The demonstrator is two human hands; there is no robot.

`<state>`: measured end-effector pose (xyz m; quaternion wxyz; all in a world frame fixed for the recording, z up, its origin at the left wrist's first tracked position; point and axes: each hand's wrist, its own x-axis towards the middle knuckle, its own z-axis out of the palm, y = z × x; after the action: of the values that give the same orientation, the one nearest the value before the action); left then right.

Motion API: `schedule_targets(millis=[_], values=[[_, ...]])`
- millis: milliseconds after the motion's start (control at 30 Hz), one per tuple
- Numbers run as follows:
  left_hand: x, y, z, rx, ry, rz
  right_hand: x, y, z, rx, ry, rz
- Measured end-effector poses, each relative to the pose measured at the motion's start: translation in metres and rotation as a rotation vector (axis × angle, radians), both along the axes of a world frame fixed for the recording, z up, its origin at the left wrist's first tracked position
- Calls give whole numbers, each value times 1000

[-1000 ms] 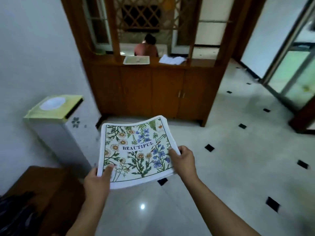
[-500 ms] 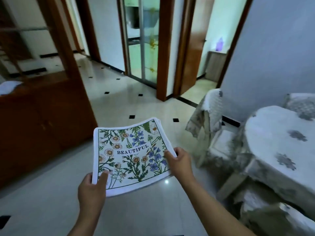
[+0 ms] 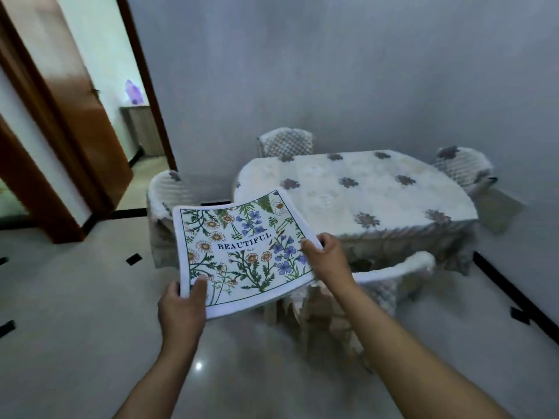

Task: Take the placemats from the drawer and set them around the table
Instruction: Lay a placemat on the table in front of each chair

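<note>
Placemats (image 3: 242, 252) hang in the air as a thin stack in the head view, short of the cloth-covered surface (image 3: 348, 192), which lies toward 1 o'clock from them. The left hand (image 3: 181, 303) grips the stack's near corner at 7 o'clock, thumb on top. The right hand (image 3: 325, 261) pinches the edge at 3 o'clock. The stack sags a little between the two grips.

To do the carry well, the person would likely keep both grips and hold the stack level. They should pass around the covered chair (image 3: 393, 276) tucked in at the near side, then rest the stack on the surface before peeling off the top mat.

The printed side faces up, its top border pointing toward 12 to 1 o'clock. The word BEAUTIFUL climbs from 8 toward 2 o'clock. The mat looks almost square, so its long axis is hard to call; it seems to follow the lettering.
</note>
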<state>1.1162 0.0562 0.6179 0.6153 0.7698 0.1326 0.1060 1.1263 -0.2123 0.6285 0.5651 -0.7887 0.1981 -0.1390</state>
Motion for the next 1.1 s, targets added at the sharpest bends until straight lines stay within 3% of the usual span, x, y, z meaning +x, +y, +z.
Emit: schedule_targets(millis=[433,733,1100], values=[[21,-380,7,-53,-79,-308,-51,-372,20,-98,-34,-239],[58,-544,12,-45,-27,-411,-42,-530,23,-152,-6,-376],[183,-713,-19,-41,-53,-513,65,-692,2,-220,105,-454]])
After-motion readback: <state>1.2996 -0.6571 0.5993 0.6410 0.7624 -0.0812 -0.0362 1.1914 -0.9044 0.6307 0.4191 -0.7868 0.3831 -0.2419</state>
